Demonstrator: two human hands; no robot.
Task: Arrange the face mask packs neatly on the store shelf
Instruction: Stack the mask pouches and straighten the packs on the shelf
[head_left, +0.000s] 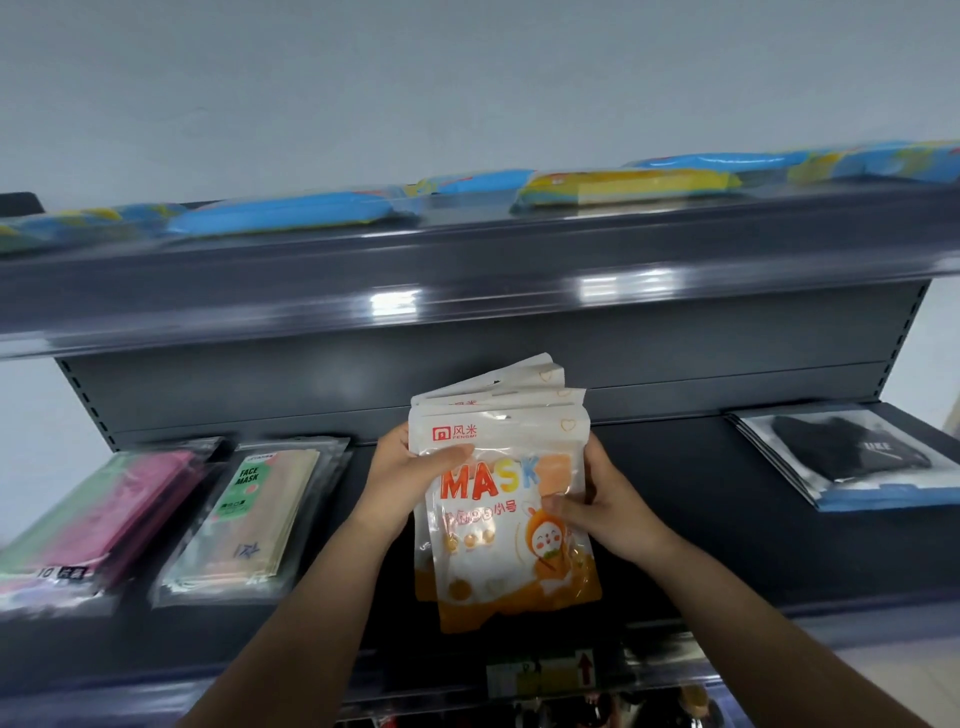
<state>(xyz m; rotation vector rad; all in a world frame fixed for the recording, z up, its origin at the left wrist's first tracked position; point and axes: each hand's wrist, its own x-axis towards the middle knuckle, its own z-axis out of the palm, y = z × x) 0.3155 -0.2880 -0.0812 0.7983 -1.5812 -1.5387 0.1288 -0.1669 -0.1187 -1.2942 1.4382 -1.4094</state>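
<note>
Hands (400, 483) gripping mask packs (506, 499), shelf (701, 519)

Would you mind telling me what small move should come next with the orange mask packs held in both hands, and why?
Probably square the stack first. The orange mask packs are fanned at their top edges, gripped by the left hand and the right hand above the bare stretch of the shelf. Once even, they could go down there, between the FACE MASK packs and the black mask packs.

Two hands (410, 483), four pack stacks (506, 499), two shelves (727, 519).
</note>
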